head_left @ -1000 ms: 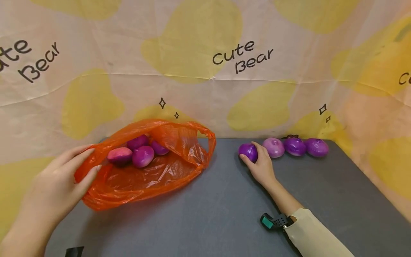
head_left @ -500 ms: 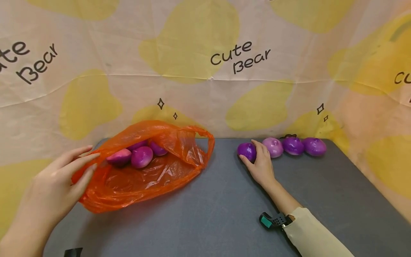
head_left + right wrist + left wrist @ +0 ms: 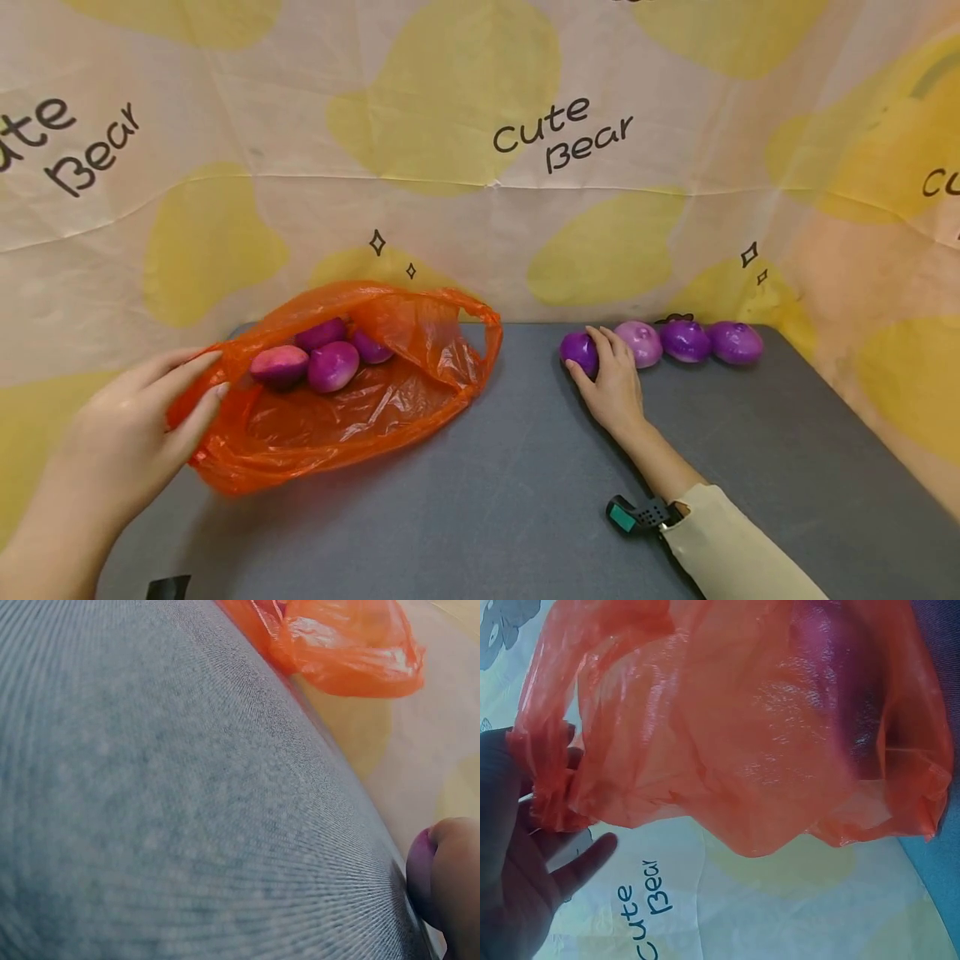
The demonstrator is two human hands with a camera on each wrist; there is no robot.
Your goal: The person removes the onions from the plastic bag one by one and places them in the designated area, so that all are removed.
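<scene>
My left hand (image 3: 138, 429) grips the left end of an orange plastic bag (image 3: 360, 425), whose mouth gapes toward me. In the left wrist view, the bunched bag handle (image 3: 551, 780) runs through the fingers of that hand. Inside the bag lie several purple onions (image 3: 333, 367), grouped near its left side. At the back of the table, my right hand (image 3: 611, 379) holds another purple onion (image 3: 578, 353), thumb at the front and fingers over its right side. The right wrist view shows only part of this onion (image 3: 421, 874), beside a finger.
Three more onions stand in a row along the back edge, right of my right hand: a paler one (image 3: 640, 344) and two darker ones (image 3: 686, 342). A patterned cloth (image 3: 450, 125) hangs behind the grey table (image 3: 480, 517). A black object (image 3: 168, 587) shows at the front left.
My right hand and its onion have shifted slightly right, closer to the pale onion. The bag's rim dipped over the rearmost onion inside, then rose, uncovering it again.
</scene>
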